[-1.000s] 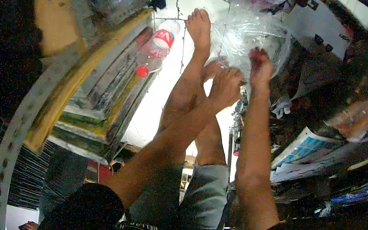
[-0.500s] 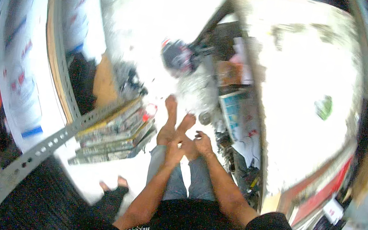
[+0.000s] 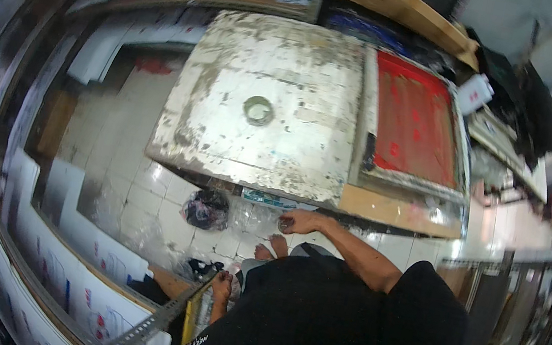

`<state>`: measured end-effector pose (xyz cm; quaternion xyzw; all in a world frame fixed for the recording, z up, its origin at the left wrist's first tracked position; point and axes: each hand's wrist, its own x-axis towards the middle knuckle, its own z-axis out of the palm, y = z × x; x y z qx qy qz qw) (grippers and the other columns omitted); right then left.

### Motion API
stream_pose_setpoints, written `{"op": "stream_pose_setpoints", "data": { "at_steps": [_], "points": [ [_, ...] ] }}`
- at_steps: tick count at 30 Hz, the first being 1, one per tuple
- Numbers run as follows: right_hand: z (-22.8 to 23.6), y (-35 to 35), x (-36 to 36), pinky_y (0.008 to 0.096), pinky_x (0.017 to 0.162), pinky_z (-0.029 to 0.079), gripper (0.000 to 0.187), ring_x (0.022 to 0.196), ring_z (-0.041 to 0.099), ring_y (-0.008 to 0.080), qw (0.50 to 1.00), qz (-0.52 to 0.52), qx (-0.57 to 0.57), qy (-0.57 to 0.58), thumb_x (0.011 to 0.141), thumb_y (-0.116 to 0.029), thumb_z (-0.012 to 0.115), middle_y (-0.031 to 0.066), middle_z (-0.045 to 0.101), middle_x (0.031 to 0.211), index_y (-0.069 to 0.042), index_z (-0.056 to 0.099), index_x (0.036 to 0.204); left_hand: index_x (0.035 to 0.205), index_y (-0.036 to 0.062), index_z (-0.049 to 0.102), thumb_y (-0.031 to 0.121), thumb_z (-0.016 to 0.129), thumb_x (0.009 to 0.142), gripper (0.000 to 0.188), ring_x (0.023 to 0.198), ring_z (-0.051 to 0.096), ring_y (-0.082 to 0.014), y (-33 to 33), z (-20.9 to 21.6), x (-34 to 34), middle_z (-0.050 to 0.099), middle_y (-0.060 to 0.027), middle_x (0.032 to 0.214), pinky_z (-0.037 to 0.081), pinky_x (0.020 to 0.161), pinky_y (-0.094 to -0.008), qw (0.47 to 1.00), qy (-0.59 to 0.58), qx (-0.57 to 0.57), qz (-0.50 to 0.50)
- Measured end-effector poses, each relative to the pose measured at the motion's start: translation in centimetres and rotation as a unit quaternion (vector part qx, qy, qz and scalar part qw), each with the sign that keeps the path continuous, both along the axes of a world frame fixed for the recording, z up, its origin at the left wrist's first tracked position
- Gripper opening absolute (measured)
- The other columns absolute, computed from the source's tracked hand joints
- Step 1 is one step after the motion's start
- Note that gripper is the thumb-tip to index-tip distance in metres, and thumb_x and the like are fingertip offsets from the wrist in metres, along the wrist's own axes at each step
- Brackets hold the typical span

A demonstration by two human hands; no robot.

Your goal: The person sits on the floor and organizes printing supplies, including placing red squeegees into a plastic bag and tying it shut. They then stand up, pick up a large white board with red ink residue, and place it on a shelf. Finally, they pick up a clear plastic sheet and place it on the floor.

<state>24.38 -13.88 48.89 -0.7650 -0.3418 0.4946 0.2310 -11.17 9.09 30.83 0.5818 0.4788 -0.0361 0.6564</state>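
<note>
My right hand (image 3: 304, 222) is out over the front edge of the paint-stained white table (image 3: 220, 155), with its fingers curled. At its fingertips shows a small grey ring-shaped thing (image 3: 284, 224), too blurred to name. My left hand (image 3: 222, 286) is low, beside the end of the perforated metal rack rail (image 3: 149, 327). Its fingers are bent closed, and what they hold, if anything, is hidden. Below my right hand, my bare feet (image 3: 270, 248) rest on the tiled floor. On the tabletop sits a round greenish roll or ring (image 3: 258, 111).
A red-faced framed screen (image 3: 418, 120) lies at the table's right. A dark plastic-wrapped bundle (image 3: 207, 208) and clear plastic (image 3: 257, 217) are on the floor. White printed sheets (image 3: 74, 270) fill the rack at lower left. Boards (image 3: 489, 306) stand at right.
The view has swung right, bringing the whole table and red screen into sight. My hands, close together over my knees before, are now apart: right by the table edge, left by the rack.
</note>
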Motion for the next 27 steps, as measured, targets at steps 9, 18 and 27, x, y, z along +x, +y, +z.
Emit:
{"op": "stream_pose_setpoints", "data": {
  "at_steps": [9,18,27],
  "points": [
    [7.6,-17.6,-5.2,0.0349,0.083,0.047,0.049,0.095,0.062,0.0253,0.907,-0.417,0.005,-0.057,0.075,-0.029,0.07,0.0152,0.065,0.104,0.0,0.06,0.113,0.105,-0.0064,0.06,0.01,0.062,0.085,0.026,0.091,0.059,-0.0188,4.9,11.9,13.5,0.064,-0.0121,0.096,0.045,0.085,-0.0305,0.969,-0.1,0.136,-0.181],
    [2.6,-30.5,-12.9,0.034,0.078,0.05,0.041,0.084,0.066,0.0272,0.713,-0.676,-0.047,-0.181,0.076,-0.021,0.067,0.0166,0.068,0.091,0.005,0.061,0.108,0.108,-0.0073,0.058,0.006,0.058,0.088,0.024,0.093,0.06,-0.0179,-0.8,21.5,26.9,0.063,-0.0134,0.101,0.045,0.085,-0.0284,0.92,-0.278,0.178,-0.21],
    [4.8,-41.9,-7.4,0.0349,0.069,0.051,0.025,0.074,0.064,0.0255,0.519,-0.765,-0.025,-0.38,0.084,-0.012,0.061,0.014,0.067,0.083,0.002,0.062,0.105,0.127,0.0062,0.052,0.027,0.068,0.081,0.053,0.123,0.043,-0.0313,-9.8,19.6,37.1,0.047,-0.0155,0.134,0.033,0.102,-0.0395,0.821,-0.235,0.437,-0.282]
  ]
}}
